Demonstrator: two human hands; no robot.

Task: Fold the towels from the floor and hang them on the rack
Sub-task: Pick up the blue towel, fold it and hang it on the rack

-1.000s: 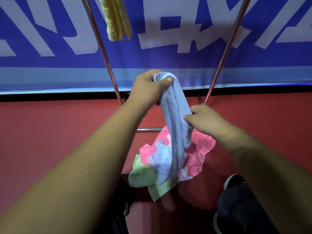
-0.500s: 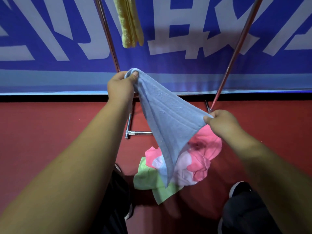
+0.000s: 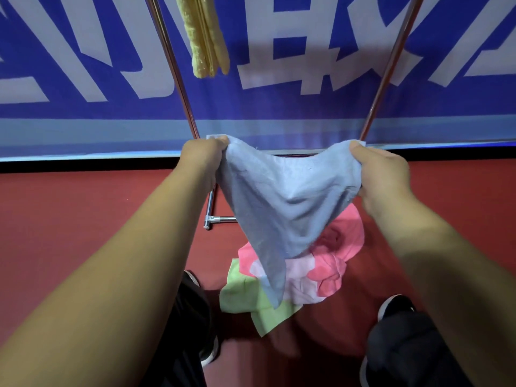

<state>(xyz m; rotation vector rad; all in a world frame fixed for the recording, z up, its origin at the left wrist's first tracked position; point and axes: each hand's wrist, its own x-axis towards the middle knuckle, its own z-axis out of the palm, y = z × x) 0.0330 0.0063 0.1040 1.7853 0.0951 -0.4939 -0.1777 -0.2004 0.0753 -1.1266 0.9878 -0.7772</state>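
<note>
Both hands hold a light blue towel stretched between them, in front of the rack.

The left hand (image 3: 205, 155) and right hand (image 3: 375, 170) each pinch an upper corner of the blue towel (image 3: 284, 202), which sags between them to a point. Below the hands, pink towels (image 3: 332, 263) and a green towel (image 3: 251, 300) lie heaped on the red floor (image 3: 83, 213). Above the left hand, a folded yellow towel (image 3: 205, 37) hangs between the rack (image 3: 178, 79) poles.

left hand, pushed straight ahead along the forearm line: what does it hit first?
Probably the rack's left pole, which rises right behind the left hand holding the blue towel. Depth is unclear; if it clears the pole, the blue banner comes next.
</note>
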